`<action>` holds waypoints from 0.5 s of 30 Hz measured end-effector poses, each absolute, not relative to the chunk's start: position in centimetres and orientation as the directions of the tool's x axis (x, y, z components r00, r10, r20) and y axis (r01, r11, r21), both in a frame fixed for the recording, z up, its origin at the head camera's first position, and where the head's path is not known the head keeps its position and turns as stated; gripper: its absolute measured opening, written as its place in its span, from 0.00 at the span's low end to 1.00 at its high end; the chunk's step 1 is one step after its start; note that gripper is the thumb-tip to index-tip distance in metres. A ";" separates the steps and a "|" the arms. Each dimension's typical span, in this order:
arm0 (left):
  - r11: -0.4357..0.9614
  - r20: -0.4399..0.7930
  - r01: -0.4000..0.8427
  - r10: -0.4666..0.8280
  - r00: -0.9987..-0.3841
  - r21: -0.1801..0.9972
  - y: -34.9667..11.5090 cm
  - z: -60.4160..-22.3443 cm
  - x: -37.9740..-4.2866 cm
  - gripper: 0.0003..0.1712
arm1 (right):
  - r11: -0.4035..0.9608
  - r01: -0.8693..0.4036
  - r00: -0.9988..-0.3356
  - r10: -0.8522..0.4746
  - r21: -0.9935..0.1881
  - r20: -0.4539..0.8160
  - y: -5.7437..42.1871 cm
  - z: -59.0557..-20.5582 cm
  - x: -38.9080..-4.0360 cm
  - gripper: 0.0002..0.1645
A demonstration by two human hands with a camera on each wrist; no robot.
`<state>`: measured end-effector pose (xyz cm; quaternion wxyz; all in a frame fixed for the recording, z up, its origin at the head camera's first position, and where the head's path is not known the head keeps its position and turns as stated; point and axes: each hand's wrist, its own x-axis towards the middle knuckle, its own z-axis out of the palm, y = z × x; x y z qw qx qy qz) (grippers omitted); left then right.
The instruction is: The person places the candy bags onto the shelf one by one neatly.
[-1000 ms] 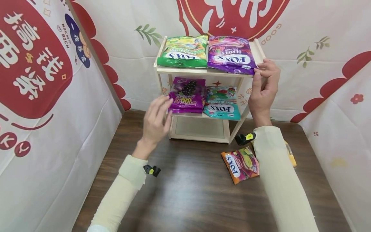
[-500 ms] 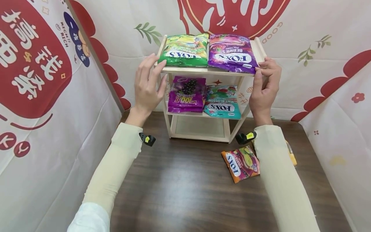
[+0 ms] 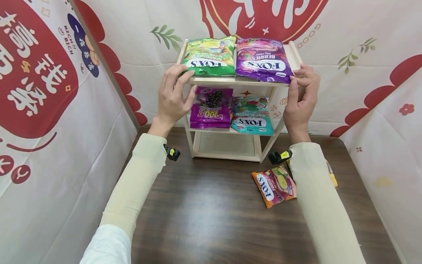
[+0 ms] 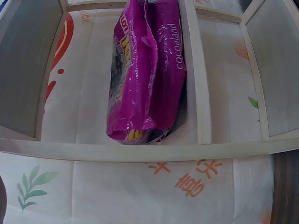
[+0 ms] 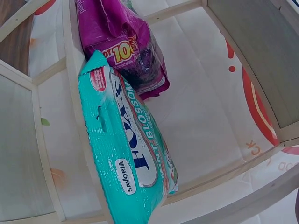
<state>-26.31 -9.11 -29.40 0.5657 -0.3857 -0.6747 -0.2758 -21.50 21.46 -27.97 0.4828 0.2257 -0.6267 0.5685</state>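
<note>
A pale wooden shelf rack (image 3: 227,159) stands on the table. On its top tier lie a green Fox's Spring Tea candy bag (image 3: 207,58) and a purple Fox's Berries bag (image 3: 262,60). My left hand (image 3: 173,93) is at the top left corner, fingertips at the green bag's front corner, thumb lower down. At the opposite corner my right hand (image 3: 301,97) grips the shelf's edge, thumb in front, beside the purple bag. Below, the middle tier holds a magenta Lot 100 bag (image 4: 140,70) and a teal Fox's Mint Blossom bag (image 5: 131,154). Neither wrist view shows its hand's fingers.
An orange Fox's Fruits bag (image 3: 275,187) lies on the dark wooden table (image 3: 204,220), right of the rack. A yellow packet (image 3: 332,176) is mostly hidden behind my right sleeve. Printed white cloth walls (image 3: 329,91) enclose the back and sides.
My left hand has risen from beside the magenta bag to the top left corner, then shifted slightly right onto the green bag's corner. My right hand has stayed in place.
</note>
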 end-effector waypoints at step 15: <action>0.443 0.995 0.892 -0.081 -0.063 0.092 -6.7 -27.8 -24.7 0.05 | 0.283 -0.820 -0.446 0.229 -0.498 0.865 21.7 -27.8 -21.4 0.10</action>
